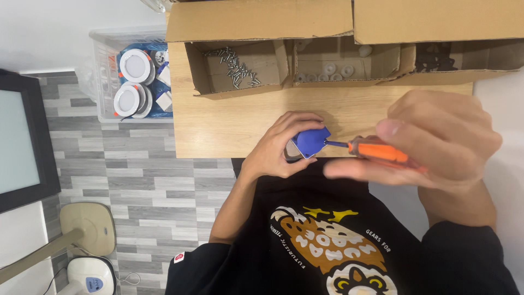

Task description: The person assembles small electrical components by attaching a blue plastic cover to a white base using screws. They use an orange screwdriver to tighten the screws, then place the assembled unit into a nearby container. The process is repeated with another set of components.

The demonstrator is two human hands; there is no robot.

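My left hand (275, 147) grips a small blue plastic part (310, 141) at the near edge of the wooden table (229, 117). My right hand (436, 139) holds a screwdriver with an orange handle (379, 151); its dark shaft points left and its tip meets the blue part. Both hands hover just over the table's front edge, above my black printed shirt.
Open cardboard boxes stand at the back of the table: one with several loose screws (236, 66), one with white round pieces (333, 70), one with dark pieces (434, 61). A clear plastic bin (103, 82) with round white lamps sits on the grey floor to the left.
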